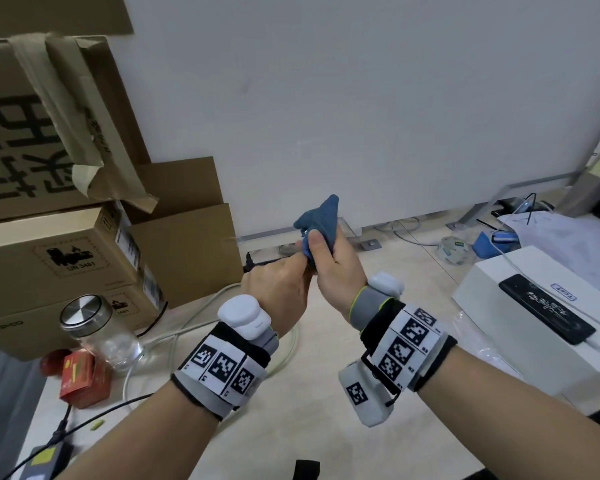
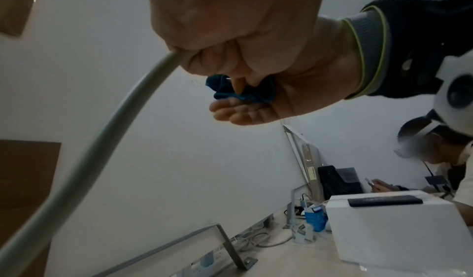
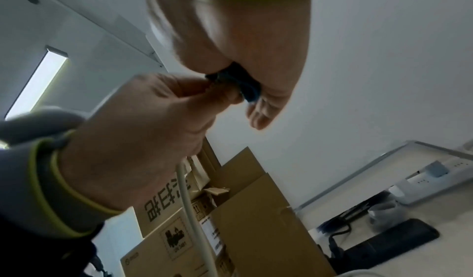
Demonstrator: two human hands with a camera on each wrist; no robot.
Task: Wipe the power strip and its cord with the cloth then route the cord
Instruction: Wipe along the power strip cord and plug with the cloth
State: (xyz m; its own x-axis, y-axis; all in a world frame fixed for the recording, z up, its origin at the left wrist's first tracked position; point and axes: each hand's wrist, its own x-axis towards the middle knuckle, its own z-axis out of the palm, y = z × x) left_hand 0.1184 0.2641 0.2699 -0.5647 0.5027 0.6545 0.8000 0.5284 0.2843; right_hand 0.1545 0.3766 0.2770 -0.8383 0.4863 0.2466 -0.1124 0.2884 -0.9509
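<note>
Clearly you are in the cord-wiping part; your right hand [image 1: 329, 261] is clenched around the blue cloth [image 1: 321, 216], bunched over what looks like the cord, while your left hand [image 1: 274, 289] grips the pale cord [image 2: 107, 131] just beside it, both raised above the desk [image 1: 312, 393]; the cord hangs from your left fist and loops across the desk below. A white power strip [image 3: 430, 182] lies along the back edge by the wall in the right wrist view; whether it has been wiped, I cannot tell. Judging by the slack loops lying loose, the routing is not yet done, and some cord probably remains to be wiped.
</note>
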